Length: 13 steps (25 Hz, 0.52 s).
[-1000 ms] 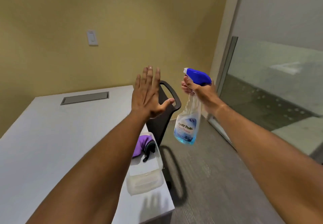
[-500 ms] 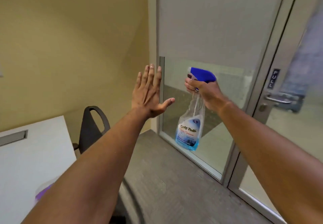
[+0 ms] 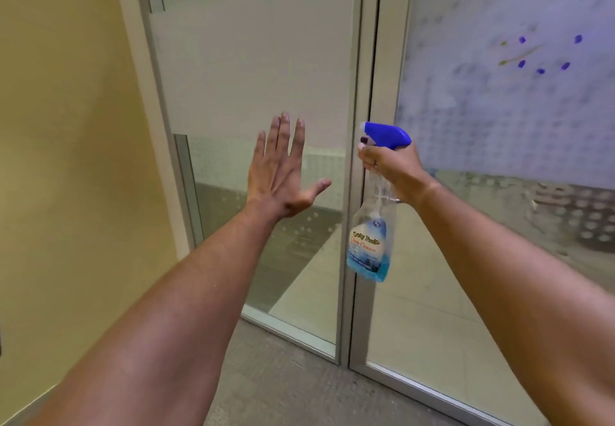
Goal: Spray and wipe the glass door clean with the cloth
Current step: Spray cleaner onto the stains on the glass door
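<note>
Since a second ago the view has swung off the table and chair onto the glass door, which now fills the right of the frame; both arms kept their pose. The door's frosted upper band carries marks that may be spray droplets, though I cannot tell, so spraying looks barely begun and wiping is all still to do. No cloth is in view. The right hand grips the neck of the spray bottle, fingers curled at the trigger, nozzle toward the frame post. The left hand is raised flat, fingers spread wide, holding nothing.
</note>
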Tool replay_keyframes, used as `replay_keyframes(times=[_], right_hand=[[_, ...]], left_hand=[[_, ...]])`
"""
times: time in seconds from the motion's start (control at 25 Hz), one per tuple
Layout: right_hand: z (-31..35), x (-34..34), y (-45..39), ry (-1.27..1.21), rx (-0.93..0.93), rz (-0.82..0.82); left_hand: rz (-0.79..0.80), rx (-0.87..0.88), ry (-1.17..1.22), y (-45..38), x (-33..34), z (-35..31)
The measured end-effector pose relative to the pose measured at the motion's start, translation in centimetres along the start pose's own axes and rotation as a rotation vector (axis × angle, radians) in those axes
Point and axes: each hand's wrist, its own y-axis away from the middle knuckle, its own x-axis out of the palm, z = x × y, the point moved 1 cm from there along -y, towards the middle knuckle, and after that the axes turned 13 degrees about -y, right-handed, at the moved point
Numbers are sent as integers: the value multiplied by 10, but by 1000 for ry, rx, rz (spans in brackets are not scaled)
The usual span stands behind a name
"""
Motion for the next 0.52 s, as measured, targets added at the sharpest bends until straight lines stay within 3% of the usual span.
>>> replay_keyframes(times=[0.52], right_hand=[[20,-129,-139,187,-176,-463]], left_hand=[[-206,208,259,-200,100,-133]])
